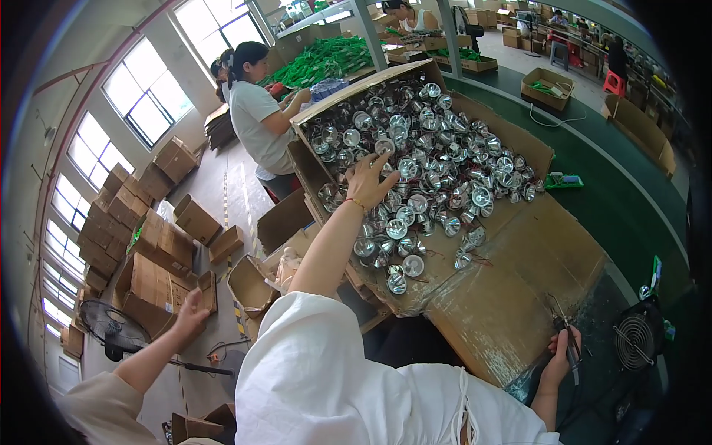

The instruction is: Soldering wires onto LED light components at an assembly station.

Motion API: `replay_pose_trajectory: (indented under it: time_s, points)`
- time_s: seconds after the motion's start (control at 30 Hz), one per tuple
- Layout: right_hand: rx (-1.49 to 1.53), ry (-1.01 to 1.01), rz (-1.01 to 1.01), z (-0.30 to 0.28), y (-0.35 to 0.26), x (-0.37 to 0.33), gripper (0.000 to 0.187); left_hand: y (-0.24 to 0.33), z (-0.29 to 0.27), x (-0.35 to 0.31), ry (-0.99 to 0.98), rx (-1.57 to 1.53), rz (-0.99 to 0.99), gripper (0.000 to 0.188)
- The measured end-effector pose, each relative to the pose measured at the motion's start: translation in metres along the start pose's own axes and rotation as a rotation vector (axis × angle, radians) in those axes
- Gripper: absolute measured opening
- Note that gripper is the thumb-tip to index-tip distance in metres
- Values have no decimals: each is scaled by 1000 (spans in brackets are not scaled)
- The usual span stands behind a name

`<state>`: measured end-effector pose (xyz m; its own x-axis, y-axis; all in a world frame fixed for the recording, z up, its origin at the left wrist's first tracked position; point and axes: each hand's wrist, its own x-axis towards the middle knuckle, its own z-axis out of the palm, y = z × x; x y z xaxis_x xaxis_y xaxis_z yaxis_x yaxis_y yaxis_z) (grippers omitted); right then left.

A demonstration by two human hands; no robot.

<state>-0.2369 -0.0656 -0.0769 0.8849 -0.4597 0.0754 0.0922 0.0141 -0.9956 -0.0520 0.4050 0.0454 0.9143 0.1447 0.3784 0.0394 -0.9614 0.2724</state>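
My left hand (366,183) reaches over a big heap of silver reflector lamp cups (437,167) with thin red wires. Its fingers are spread and bent down onto the cups, and no cup is clearly gripped. An opened cardboard box (512,274), lying on its side, holds the heap, and its flap stretches out toward me. Several cups have spilled onto that flap. Down at the right, my right hand (556,362) is closed around what looks like a soldering iron (561,324), its thin tip pointing up and away.
A small round black fan (638,335) stands right of my right hand, on the green bench (593,215). A green-and-white part (564,180) lies beside the box. At lower left is another person's hand (191,315), near a floor fan (111,326). A co-worker (256,111) sits beyond the box.
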Motion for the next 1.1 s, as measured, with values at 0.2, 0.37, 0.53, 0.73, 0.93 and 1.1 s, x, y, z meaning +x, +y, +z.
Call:
replay_pose_trajectory:
  time_s: [0.2,0.37,0.53,0.73,0.93,1.1]
  points:
    - [-1,-4,-8,1,-1,0,20,8,1,5,168,-35,157,54]
    - [3,-2,-1,-1,1,1,21,-2,6,10,379,18,-88,50]
    - [-4,-6,7,0,0,0,21,-13,4,12,250,11,-368,58]
    - [-5,-16,8,2,-1,0,23,-14,2,5,-10,-37,-393,60]
    - [-41,7,-12,-4,2,2,23,-6,4,7,-29,-31,-392,60]
    - [-9,0,-8,-1,2,0,22,-11,3,9,147,0,-406,56]
